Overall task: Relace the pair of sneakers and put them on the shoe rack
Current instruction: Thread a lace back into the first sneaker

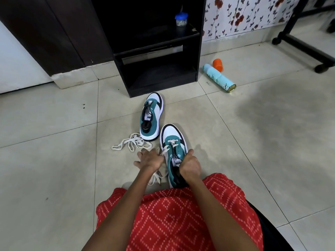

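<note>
Two teal, white and black sneakers stand on the tiled floor. The near sneaker [173, 142] has a cream lace crossed through its front eyelets. My right hand [189, 165] grips its collar on the right side. My left hand [149, 160] pinches that lace just left of the tongue, other fingers spread. The lace's loose end [155, 177] trails under my left wrist. The far sneaker [152, 115] has no lace. A loose cream lace [131, 144] lies in a heap left of its heel. The black shoe rack [157, 51] stands just beyond the far sneaker.
A light blue spray can [219, 77] lies on its side right of the rack, next to an orange cap [217, 64]. A small blue-lidded jar [181, 19] sits on the rack's upper shelf. Black furniture legs [306, 48] stand far right. My red patterned lap [174, 218] fills the foreground.
</note>
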